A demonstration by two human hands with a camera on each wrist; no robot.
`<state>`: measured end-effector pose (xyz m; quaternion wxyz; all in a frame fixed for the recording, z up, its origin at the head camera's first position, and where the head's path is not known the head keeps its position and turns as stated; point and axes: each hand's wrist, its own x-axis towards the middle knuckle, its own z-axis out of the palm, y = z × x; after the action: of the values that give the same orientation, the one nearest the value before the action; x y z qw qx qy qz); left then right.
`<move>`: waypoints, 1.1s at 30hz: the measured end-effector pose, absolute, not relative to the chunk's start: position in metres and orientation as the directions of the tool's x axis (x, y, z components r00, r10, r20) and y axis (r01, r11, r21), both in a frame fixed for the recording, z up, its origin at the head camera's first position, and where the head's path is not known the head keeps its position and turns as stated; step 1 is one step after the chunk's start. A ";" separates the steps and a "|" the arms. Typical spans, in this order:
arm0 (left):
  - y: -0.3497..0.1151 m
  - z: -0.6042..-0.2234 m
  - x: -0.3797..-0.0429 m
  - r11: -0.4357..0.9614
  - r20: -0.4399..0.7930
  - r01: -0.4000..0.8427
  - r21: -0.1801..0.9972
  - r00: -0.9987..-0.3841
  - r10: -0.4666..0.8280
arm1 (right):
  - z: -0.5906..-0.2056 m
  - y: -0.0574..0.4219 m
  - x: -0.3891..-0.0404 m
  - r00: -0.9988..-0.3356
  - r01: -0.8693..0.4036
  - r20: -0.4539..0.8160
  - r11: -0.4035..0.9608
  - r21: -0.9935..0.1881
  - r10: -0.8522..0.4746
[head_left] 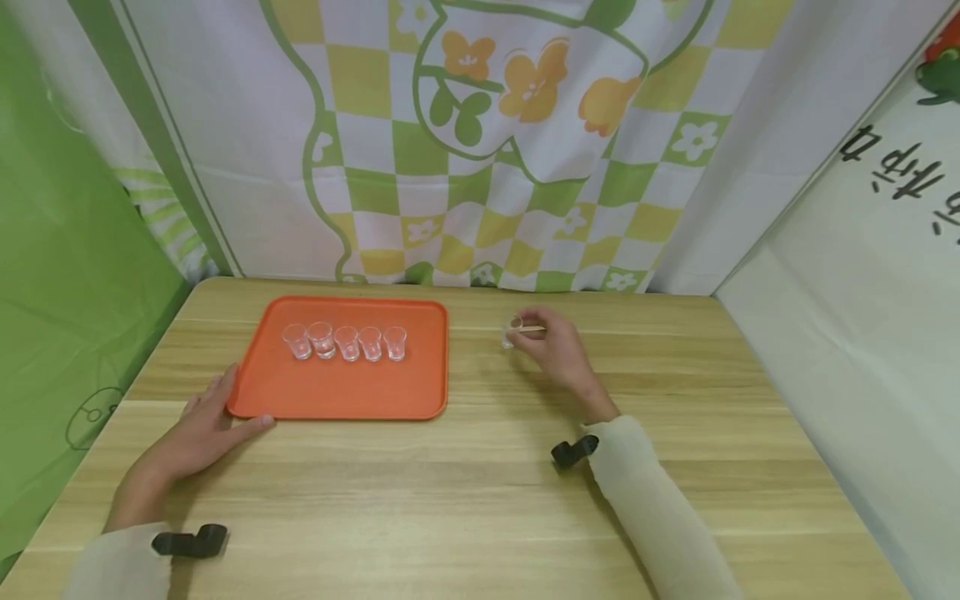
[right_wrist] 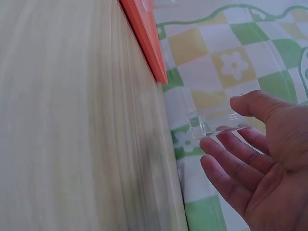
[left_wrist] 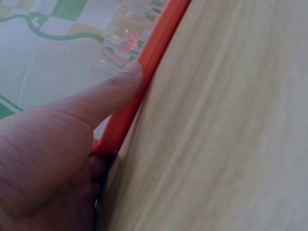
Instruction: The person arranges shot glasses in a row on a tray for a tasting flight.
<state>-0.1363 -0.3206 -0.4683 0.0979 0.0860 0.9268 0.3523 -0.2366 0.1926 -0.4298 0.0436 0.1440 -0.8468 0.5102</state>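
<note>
At the front left corner of the orange tray (head_left: pixel 337 396), my left hand (head_left: pixel 202 437) rests with its thumb along the front rim and its fingers by the left side. In the left wrist view the thumb (left_wrist: pixel 113 94) touches the rim, while the other fingers are partly hidden. To the right of the tray, my right hand (head_left: pixel 555 346) pinches a small clear shot glass (right_wrist: pixel 216 124) between thumb and fingers. Several similar shot glasses (head_left: pixel 347 343) stand upright in a row on the tray.
A wood-grain table (head_left: pixel 420 500) lies under both hands. Behind it hangs a checkered, flowered curtain (head_left: pixel 495 208). Green cloth (head_left: pixel 67 275) hangs on the left, and a white sheet with dark writing (head_left: pixel 862 317) on the right.
</note>
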 end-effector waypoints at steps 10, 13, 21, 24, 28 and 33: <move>-0.321 -0.470 -0.138 0.739 -0.119 0.094 0.668 -0.966 0.231 | -0.433 0.169 -0.237 -0.950 -0.282 0.191 0.412 -0.867 -0.247; -0.321 -0.470 -0.138 0.738 -0.113 0.101 0.667 -0.966 0.234 | -0.432 0.161 -0.236 -0.948 -0.283 0.190 0.399 -0.872 -0.255; -0.321 -0.469 -0.137 0.738 -0.124 0.088 0.669 -0.966 0.228 | -0.434 0.145 -0.238 -0.940 -0.293 0.190 0.384 -0.876 -0.283; -0.321 -0.468 -0.136 0.737 -0.128 0.081 0.671 -0.966 0.223 | -0.435 0.138 -0.238 -0.937 -0.294 0.190 0.367 -0.882 -0.294; -0.320 -0.468 -0.136 0.737 -0.129 0.079 0.671 -0.967 0.221 | -0.436 0.129 -0.239 -0.934 -0.295 0.191 0.350 -0.889 -0.302; -0.320 -0.468 -0.136 0.737 -0.126 0.082 0.671 -0.967 0.222 | -0.438 0.117 -0.241 -0.929 -0.304 0.191 0.359 -0.882 -0.317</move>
<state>-0.1363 -0.3201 -0.4678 0.0991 0.0823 0.9266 0.3534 -0.2409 0.1166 -0.4384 -0.0060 0.1884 -0.8242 0.5340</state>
